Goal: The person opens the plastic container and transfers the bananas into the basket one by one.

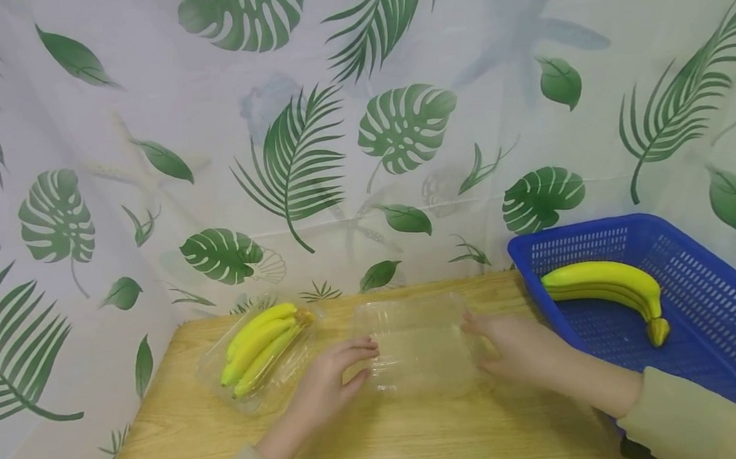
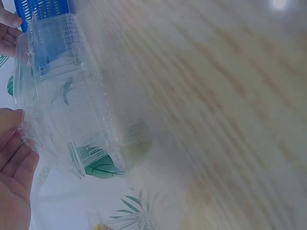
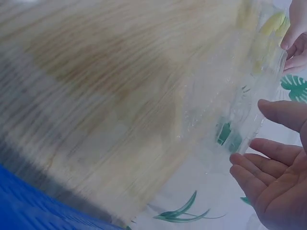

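A clear plastic clamshell box with nothing inside stands on the wooden table between the two hands. My left hand touches its left end, fingers extended, thumb a little apart from them. At the opposite end is my right hand; in the right wrist view its thumb and fingers are spread, with the tips right at the box edge. Farther left, a second clear box holds a bunch of yellow bananas. Another banana bunch lies in a blue basket on the right.
The wooden table runs back to a white leaf-print cloth hung behind and along the left side. The blue basket's raised rim stands close by the right forearm. The bananas' box sits just beyond the left hand.
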Tool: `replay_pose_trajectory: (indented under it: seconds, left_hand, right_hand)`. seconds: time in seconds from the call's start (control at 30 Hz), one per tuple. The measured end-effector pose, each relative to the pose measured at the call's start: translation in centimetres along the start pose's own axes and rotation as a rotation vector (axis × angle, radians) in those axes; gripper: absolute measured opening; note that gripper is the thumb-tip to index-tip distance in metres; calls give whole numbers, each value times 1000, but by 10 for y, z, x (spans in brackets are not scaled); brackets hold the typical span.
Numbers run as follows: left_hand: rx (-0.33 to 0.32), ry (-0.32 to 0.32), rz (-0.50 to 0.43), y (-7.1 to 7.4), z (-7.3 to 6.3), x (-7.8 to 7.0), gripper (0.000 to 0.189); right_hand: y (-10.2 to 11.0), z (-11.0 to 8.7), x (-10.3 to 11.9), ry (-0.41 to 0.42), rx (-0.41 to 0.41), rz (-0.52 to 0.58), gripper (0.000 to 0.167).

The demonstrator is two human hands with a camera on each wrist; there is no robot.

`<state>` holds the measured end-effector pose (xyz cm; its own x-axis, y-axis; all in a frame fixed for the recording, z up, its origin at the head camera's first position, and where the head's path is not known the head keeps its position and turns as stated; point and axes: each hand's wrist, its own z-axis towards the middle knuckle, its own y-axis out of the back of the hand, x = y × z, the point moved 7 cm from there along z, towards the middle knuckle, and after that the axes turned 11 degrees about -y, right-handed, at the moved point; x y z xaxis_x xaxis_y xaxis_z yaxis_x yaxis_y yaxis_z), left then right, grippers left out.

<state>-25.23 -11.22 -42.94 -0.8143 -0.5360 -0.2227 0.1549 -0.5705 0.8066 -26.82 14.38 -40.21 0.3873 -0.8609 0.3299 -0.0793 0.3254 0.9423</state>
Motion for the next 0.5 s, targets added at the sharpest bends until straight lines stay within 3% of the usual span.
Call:
replay_pose_trajectory:
  seconds: [0.3, 0.5]
  left_hand:
    - [6, 57, -39, -7, 12, 14, 31]
    - [6, 95, -54, -8, 15, 19, 31]
  right_hand:
    - [1, 12, -6, -12, 39, 36, 61]
    - [0, 19, -3, -54, 51, -4, 61]
